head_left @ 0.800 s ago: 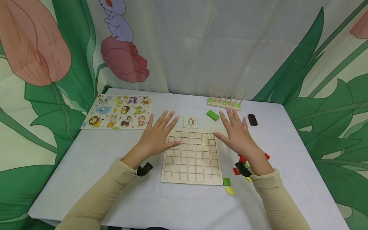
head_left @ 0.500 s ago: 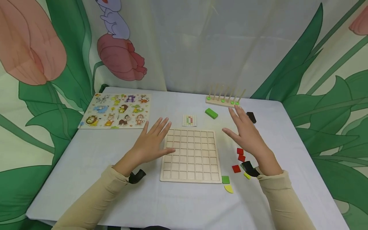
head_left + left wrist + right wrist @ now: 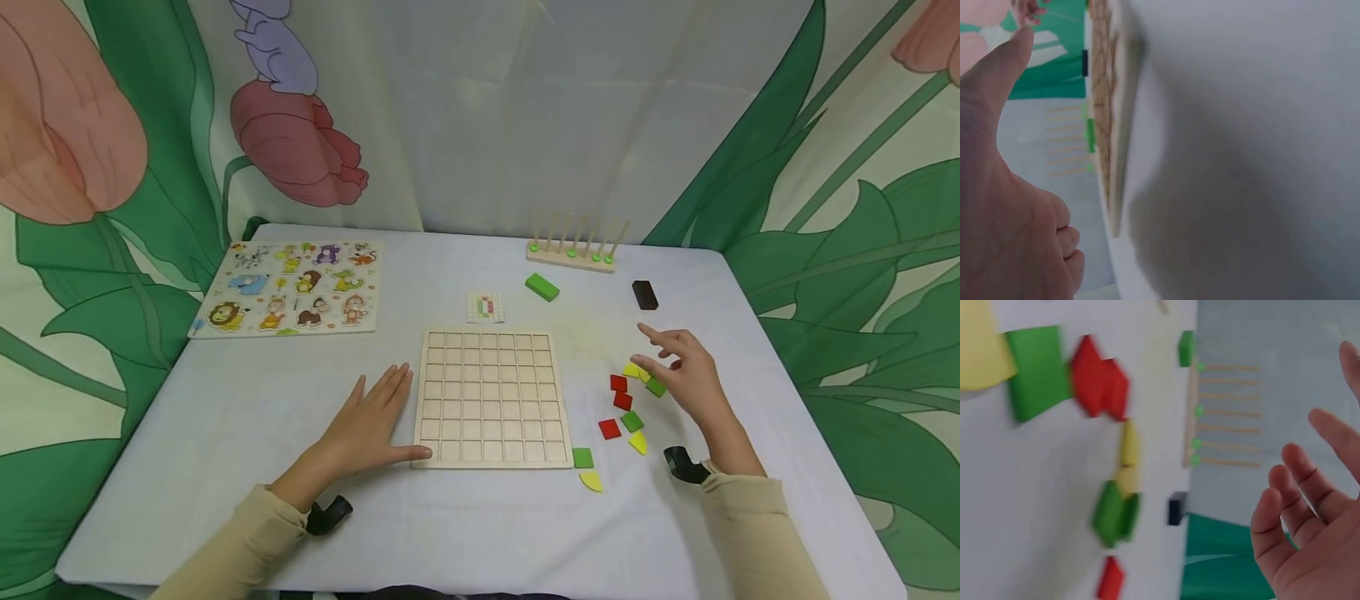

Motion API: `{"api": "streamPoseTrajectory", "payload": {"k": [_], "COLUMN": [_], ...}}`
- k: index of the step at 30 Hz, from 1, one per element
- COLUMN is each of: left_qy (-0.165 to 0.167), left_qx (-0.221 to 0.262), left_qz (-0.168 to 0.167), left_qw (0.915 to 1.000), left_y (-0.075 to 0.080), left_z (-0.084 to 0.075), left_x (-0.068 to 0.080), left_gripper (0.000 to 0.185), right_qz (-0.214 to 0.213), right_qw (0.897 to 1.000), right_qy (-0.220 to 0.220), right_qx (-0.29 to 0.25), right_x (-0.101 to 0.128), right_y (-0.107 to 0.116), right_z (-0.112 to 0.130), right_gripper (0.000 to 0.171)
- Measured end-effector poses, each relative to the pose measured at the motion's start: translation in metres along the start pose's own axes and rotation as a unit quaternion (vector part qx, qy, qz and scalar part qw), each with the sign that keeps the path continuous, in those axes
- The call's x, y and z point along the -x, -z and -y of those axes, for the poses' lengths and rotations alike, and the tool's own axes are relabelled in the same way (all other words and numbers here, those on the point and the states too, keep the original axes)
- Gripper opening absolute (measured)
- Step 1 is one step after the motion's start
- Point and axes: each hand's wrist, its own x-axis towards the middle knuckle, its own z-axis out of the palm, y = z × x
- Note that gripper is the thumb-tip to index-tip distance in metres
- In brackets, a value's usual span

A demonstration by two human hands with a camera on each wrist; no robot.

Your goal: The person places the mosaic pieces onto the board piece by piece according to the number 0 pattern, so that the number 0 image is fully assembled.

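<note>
The work in hand looks like the picking of a coloured piece for the wooden grid board (image 3: 491, 397), which lies flat near the middle of the tabletop (image 3: 225, 467), its cells all bare. The step is at the reach: the right hand (image 3: 686, 375) is over the scattered coloured pieces (image 3: 622, 402) that lie between the board's right edge and the right edge of the tabletop, and nothing has been lifted.

The right hand's fingers are loosely spread and a little bent, forefinger pointing toward the far edge. It hovers by the green piece (image 3: 656, 387) and the yellow one (image 3: 632, 370) at the far end of the scatter. Whether the fingertips touch them I cannot tell; the right wrist view is blurred and shows only an empty, relaxed palm (image 3: 1310, 531) above the pieces. I judge the next move calls for settling on one piece, closing thumb and finger on its edges, and carrying it clear of its neighbours, which lie close together.

The left hand (image 3: 367, 429) lies flat on the tabletop, fingers straight and together, just beside the board's left edge, with the thumb stretched along near the board's near-left corner. It grips nothing and seems placed to steady the board.

A small pattern card (image 3: 484, 307) lies just beyond the board's far edge. The red pieces (image 3: 619, 392) sit nearest the board, with a green square (image 3: 582, 457) and a yellow segment (image 3: 591, 481) off its near-right corner.
</note>
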Motion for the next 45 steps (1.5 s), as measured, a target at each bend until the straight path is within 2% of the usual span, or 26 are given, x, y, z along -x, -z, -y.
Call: {"api": "streamPoseTrajectory", "payload": {"k": [5,12,19,26,45], "left_qy": [0.009,0.011,0.001,-0.004,-0.001], "left_qx": [0.006,-0.004,-0.004,0.006,0.009], "left_qz": [0.014,0.025,0.036,0.046,0.054], "left_qw": [0.9998,0.9996,0.9993,0.9989,0.9985], "left_y": [-0.010,-0.015,-0.017,-0.019,-0.023], "left_z": [0.000,0.001,0.003,0.004,0.007], "left_x": [0.004,0.006,0.007,0.007,0.006], "left_gripper": [0.120,0.123,0.121,0.114,0.110], "right_qz": [0.037,0.093,0.135,0.145,0.151], "right_qw": [0.999,0.994,0.990,0.989,0.988], "right_qy": [-0.019,-0.034,-0.031,0.009,0.020], "right_qx": [-0.018,-0.040,-0.009,0.022,0.039], "right_x": [0.001,0.001,-0.004,-0.007,-0.013], "right_y": [-0.017,-0.026,-0.032,-0.033,-0.034], "right_z": [-0.026,-0.045,-0.054,-0.055,-0.055], "right_gripper": [0.050,0.047,0.044,0.039,0.032]}}
